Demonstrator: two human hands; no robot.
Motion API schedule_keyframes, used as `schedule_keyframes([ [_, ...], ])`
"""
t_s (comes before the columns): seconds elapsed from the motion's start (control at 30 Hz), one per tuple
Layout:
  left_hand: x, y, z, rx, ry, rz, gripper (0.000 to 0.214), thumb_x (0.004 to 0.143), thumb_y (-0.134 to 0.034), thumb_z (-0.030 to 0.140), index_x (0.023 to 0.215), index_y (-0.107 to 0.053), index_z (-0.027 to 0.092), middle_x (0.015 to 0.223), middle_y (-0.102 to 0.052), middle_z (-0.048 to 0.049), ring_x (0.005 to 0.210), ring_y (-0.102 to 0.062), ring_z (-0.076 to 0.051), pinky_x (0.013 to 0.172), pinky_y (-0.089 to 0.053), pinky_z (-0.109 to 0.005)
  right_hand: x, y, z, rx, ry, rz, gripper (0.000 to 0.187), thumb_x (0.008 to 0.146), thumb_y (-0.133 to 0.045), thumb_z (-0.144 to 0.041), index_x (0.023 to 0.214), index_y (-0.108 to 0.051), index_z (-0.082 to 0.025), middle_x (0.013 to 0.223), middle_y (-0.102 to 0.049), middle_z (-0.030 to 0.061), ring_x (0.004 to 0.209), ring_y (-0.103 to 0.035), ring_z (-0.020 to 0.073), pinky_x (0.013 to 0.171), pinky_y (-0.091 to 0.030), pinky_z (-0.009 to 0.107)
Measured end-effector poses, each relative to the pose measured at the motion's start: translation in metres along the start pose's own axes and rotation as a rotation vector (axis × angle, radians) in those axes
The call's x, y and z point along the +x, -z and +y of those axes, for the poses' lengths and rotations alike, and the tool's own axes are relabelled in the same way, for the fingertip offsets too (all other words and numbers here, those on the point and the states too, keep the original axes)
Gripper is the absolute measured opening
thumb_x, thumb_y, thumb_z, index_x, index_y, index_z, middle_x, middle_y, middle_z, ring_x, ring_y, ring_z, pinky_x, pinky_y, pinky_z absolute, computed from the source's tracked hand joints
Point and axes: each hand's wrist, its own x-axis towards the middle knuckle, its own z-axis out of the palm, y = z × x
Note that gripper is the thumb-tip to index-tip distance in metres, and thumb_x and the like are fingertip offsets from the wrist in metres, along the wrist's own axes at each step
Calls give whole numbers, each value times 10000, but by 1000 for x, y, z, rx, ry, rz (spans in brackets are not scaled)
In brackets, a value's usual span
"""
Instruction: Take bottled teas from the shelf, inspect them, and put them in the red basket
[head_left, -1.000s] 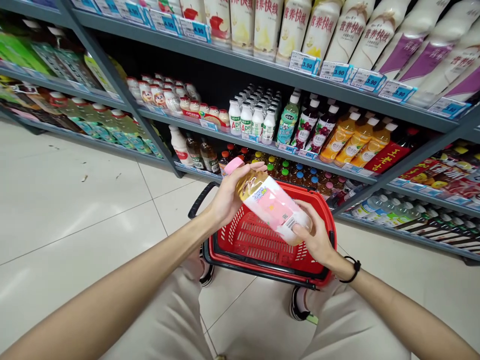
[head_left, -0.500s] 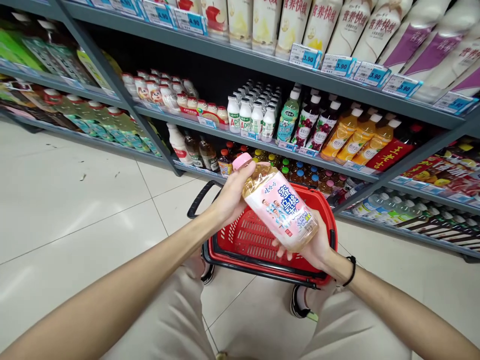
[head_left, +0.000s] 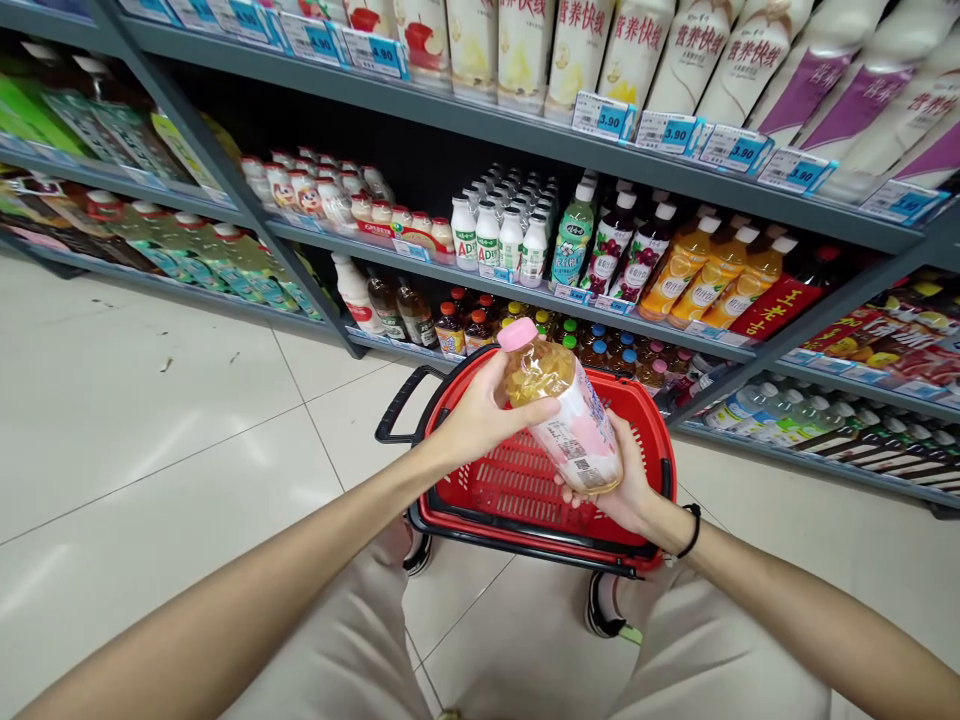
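Both hands hold a drink bottle point(head_left: 562, 415) with a pink cap, a pink and white label and yellowish liquid. It is tilted, cap up and to the left, above a red shopping basket point(head_left: 645, 420). My left hand point(head_left: 480, 420) wraps round the bottle's neck and shoulder. Underneath, my right hand point(head_left: 622, 490) cups the bottle's base; a black band sits on that wrist. The basket stands on the floor between my feet and looks empty inside.
Grey shelves point(head_left: 525, 125) full of bottled drinks run across the back and right, with blue price tags point(head_left: 667, 130). The basket's black handle point(head_left: 397, 405) sticks out to the left. Pale floor tiles point(head_left: 150, 430) spread to the left. My knees fill the foreground.
The bottle has been turned in my hands: the printed front label faced up half a second ago, and the small-print side shows now. My left hand has shifted further over the neck.
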Motion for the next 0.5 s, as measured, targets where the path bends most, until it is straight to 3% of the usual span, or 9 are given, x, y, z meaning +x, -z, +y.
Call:
schedule_keyframes([
  [0.1, -7, -4, 1, 62, -55, -58, 806, 780, -916, 340, 1453, -519, 141, 1495, -636, -171, 1374, -632, -320, 1168, -524, -449, 1, 10, 8, 41, -84, -68, 875, 952, -284, -850, 967, -706, -84, 740, -740, 181, 518, -705, 251, 443, -527, 294],
  [0.3, -23, -18, 10, 280, -197, -19, 754, 757, -939, 343, 1412, -611, 162, 1463, -660, -149, 1330, -659, -347, 1152, -547, -477, 3, 7, 27, 122, -10, -194, 837, 713, -643, -923, 948, -712, -122, 726, -723, 104, 580, -708, 259, 414, -522, 304],
  [0.4, -27, -17, 15, 319, -265, -64, 790, 735, -945, 315, 1436, -612, 165, 1444, -672, -149, 1312, -671, -351, 1150, -551, -474, 3, 0, 23, 78, 68, -207, 810, 785, -583, -905, 976, -714, -129, 685, -698, 80, 549, -671, 230, 438, -535, 307],
  [0.5, -25, -10, 20, 325, -275, -150, 894, 743, -927, 280, 1546, -546, 183, 1506, -633, -149, 1392, -618, -349, 1216, -494, -473, 1, -3, 13, -3, 155, -140, 774, 845, -512, -869, 1005, -704, -136, 662, -689, 75, 486, -621, 206, 399, -490, 285],
])
